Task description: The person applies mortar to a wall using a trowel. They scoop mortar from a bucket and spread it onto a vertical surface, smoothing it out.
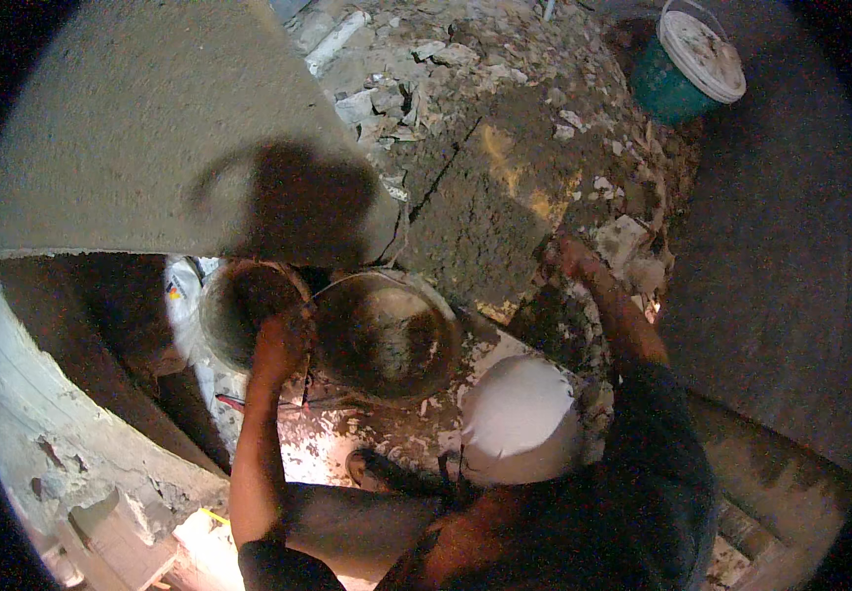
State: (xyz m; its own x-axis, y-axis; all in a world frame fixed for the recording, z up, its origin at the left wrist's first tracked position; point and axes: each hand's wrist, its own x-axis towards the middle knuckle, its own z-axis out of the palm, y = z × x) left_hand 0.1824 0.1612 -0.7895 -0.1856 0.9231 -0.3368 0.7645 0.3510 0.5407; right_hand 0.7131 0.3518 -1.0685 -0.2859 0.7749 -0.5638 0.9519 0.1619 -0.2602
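Seen from your head, your two bare hands work apart over a dim, rubble-strewn floor. Your left hand [283,343] is at the right side of the left bucket [217,320], fingers curled by its rim; you cannot tell from here whether they grip it. Beside it, to the right, stands a second bucket [436,340]. Your right hand [572,258] is at the lower right edge of a rough, grey, mortar-like patch [465,222], fingers bunched; whether they hold anything is too dark to tell. The patch lies beyond the second bucket, beside the corner of a pale grey slab [131,128].

To work well here, it seems wise to steady the left bucket before putting weight on it, keep the right wrist low, press evenly, and keep loose rubble [456,54] out of the grey patch.

As for writing, a white sheet or bag [188,325] left of the buckets carries a small coloured print, too small to read. The green pail [677,84] at upper right shows no legible label.
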